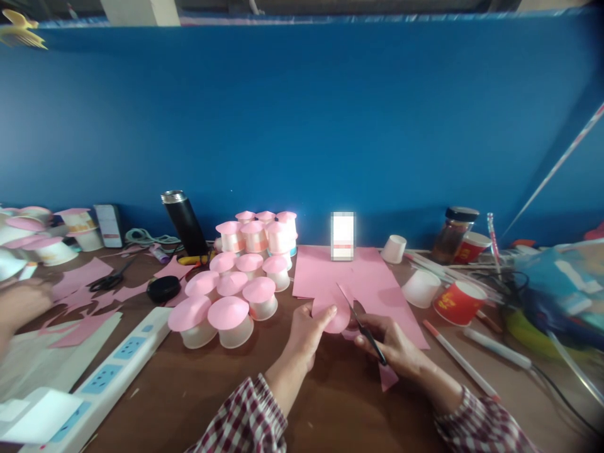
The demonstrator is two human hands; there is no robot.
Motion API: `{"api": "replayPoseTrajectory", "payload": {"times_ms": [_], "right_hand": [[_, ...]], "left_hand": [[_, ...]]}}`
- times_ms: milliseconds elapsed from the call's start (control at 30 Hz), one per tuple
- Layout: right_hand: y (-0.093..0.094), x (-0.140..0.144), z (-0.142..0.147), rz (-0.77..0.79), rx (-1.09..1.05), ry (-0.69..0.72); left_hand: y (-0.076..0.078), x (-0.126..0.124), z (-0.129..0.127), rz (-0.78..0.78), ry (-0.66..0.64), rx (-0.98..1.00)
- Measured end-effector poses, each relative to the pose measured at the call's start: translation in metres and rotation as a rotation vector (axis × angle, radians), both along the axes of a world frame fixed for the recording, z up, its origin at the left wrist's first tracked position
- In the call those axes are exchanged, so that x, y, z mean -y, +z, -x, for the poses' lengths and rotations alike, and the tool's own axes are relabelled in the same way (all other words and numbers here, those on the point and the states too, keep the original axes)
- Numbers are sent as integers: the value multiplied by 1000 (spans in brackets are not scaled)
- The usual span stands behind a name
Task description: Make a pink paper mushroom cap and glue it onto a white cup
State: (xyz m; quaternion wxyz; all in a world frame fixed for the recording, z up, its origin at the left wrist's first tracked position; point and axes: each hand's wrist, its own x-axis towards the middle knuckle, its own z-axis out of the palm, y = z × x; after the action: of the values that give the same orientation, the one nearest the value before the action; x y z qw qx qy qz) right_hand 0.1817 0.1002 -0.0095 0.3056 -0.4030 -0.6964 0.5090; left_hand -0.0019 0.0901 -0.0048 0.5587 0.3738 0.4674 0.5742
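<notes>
Blue wall (302, 113) behind my brown tabletop (198, 384). White power strip (101, 377) lies at left. Pink paper sheet (363, 283) lies flat mid-table, just beyond my hands. Cluster of white cups with pink caps (236, 289) left of it; red cup (458, 302) on its side to the right. My left hand (306, 330) pinches a pink paper disc (333, 314) just above the tabletop. My right hand (394, 343) is closed around scissors (361, 318), blades at the disc's right edge. Another person's hand (19, 305) far left.
</notes>
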Motion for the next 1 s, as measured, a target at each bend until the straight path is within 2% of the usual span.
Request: {"api": "replayPoseTrajectory", "payload": {"times_ms": [400, 667, 1000], "right_hand": [[5, 0, 1, -15, 3, -9], [9, 2, 1, -21, 32, -14], [6, 0, 0, -37, 56, -14]], "left_hand": [[-5, -1, 0, -11, 1, 0], [-3, -1, 0, -13, 3, 21], [-5, -1, 0, -5, 10, 19]]}}
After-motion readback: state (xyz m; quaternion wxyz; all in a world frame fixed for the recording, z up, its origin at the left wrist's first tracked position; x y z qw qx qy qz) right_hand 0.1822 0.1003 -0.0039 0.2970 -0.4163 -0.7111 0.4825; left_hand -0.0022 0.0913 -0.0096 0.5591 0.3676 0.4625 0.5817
